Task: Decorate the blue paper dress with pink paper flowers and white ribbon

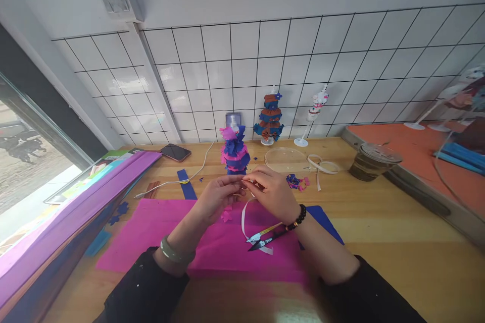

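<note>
My left hand (222,196) and my right hand (271,192) meet fingertip to fingertip above a bright pink sheet (159,242). Both are closed in a pinch. A narrow white strip (243,219), like ribbon or tape, hangs from under the right fingers and curls down to the sheet. What the left fingertips pinch is too small to make out. Scissors (261,238) lie with blades open on the sheet, below the right wrist. A pink flower-shaped cutout (226,214) rests under the left hand. Just behind the hands stands a doll-like figure in pink and blue ruffles (235,154).
Behind stand a brown-and-blue ruffled figure (270,121) and a white one on a stand (316,111). A lidded cup (373,161) is at right, near an orange surface (401,146). A phone (175,152), white cable (170,182) and purple sheets (91,207) are at left.
</note>
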The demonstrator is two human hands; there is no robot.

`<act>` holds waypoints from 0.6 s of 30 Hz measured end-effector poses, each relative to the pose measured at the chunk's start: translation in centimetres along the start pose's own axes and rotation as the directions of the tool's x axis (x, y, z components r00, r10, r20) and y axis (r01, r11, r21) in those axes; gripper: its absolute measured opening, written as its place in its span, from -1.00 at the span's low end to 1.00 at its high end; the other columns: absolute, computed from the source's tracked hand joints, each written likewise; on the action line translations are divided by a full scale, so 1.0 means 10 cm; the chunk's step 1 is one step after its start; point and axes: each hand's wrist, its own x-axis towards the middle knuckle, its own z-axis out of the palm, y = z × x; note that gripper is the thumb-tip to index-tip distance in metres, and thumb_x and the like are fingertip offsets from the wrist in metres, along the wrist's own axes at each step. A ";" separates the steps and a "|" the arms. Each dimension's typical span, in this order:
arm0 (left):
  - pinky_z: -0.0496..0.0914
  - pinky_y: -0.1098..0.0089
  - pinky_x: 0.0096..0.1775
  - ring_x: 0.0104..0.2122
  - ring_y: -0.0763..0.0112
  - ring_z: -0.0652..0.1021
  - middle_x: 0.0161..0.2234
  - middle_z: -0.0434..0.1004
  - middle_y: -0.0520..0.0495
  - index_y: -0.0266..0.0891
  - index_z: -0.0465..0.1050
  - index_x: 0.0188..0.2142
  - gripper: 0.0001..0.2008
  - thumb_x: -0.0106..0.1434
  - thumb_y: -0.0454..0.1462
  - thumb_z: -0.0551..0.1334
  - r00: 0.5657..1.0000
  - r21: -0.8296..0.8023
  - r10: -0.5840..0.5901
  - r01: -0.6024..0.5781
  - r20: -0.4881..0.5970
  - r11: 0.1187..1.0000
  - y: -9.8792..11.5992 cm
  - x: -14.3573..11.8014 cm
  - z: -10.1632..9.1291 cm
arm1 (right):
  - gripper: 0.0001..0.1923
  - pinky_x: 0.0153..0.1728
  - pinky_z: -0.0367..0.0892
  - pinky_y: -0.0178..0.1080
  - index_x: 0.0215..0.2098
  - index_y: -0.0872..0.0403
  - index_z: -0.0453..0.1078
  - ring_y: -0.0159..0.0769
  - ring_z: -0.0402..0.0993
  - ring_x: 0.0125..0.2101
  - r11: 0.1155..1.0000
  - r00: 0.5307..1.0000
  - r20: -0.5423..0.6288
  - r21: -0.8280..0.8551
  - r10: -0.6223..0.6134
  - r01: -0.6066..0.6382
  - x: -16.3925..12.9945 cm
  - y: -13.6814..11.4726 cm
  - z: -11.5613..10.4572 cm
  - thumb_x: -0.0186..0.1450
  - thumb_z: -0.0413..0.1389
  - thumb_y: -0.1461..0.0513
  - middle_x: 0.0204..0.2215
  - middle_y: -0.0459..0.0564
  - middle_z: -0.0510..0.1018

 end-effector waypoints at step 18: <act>0.20 0.65 -0.66 -0.63 0.65 0.36 -0.56 0.35 -0.01 -0.39 0.35 -0.42 -0.97 0.13 -0.43 0.15 0.979 -0.496 -0.163 0.082 -0.123 0.865 0.03 0.20 0.08 | -0.79 -0.40 0.40 -0.22 -0.36 0.11 0.45 -0.26 0.47 -0.41 0.784 0.881 -0.001 0.458 0.473 -0.420 0.03 0.04 0.07 0.09 0.17 0.14 -0.41 0.04 0.57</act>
